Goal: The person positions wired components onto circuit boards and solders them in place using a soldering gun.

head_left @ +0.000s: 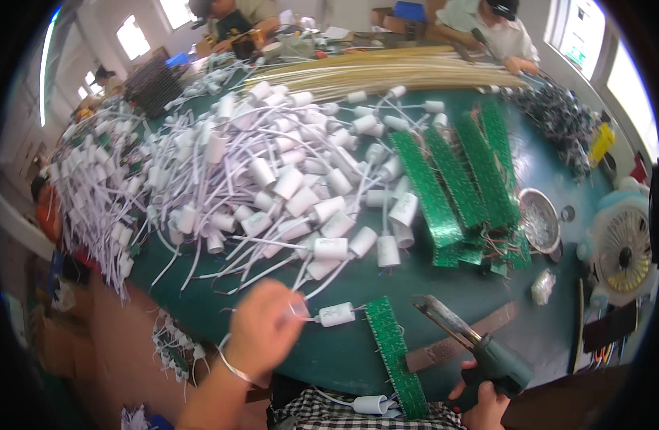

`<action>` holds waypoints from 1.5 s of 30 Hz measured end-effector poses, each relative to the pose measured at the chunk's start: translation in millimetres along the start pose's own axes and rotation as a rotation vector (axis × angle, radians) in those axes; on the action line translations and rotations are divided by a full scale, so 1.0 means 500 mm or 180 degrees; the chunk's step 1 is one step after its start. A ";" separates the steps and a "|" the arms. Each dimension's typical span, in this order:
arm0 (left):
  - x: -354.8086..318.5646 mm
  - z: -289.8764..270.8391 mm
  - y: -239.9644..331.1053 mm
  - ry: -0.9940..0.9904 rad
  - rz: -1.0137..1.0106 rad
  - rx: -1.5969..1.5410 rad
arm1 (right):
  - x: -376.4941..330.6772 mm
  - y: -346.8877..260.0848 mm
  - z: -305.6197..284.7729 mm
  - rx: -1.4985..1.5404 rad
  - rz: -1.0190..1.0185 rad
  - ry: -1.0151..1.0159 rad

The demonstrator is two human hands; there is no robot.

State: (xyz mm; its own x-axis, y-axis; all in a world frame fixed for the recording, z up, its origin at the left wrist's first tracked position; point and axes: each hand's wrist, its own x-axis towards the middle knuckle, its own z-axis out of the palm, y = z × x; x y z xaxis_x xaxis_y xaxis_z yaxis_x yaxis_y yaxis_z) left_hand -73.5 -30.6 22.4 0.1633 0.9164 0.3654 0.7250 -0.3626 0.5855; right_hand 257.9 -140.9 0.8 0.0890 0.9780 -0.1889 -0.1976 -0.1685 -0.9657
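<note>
My left hand (266,326), slightly blurred, is closed at the cable end of a white cylinder (336,314), apparently a capacitor. From its other end, thin wires run to the top of a long green circuit board strip (395,355). That strip extends toward my lap, where another white cylinder (372,405) lies at its lower end. In my right hand (485,408) is a dark green, pistol-shaped soldering gun (503,367), its metal tip pointing up and left above the table. A flat brown bar (462,335) lies under the gun's tip, against the strip.
White cabled cylinders (301,197) form a large heap at centre and left. Green board strips (455,179) are stacked beyond the gun, beside a metal bowl (539,221). A fan (622,251) stands at right. Long thin rods (387,68) lie at the back; other people work there.
</note>
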 end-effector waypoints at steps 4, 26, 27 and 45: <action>-0.055 0.072 0.077 -0.0296 0.0424 0.0016 | 0.014 -0.006 0.012 0.0045 0.0133 -0.0206; -0.023 0.140 0.068 -0.0045 0.0131 0.0918 | -0.016 -0.008 0.027 -0.0954 0.0103 -0.0009; -0.023 0.140 0.068 -0.0077 0.0131 0.0949 | -0.011 -0.015 0.029 -0.1351 -0.0201 -0.0136; -0.015 0.143 0.060 -0.0078 0.0066 0.0713 | -0.004 -0.011 0.034 -0.1877 -0.0526 -0.0454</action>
State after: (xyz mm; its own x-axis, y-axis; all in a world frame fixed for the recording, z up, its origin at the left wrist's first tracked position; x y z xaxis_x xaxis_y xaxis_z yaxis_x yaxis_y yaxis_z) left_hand -4.8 -36.2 -14.5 0.1940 0.9140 0.3564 0.8513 -0.3374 0.4018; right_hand 242.3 -139.8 9.3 -0.0668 0.9969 -0.0424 0.3829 -0.0137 -0.9237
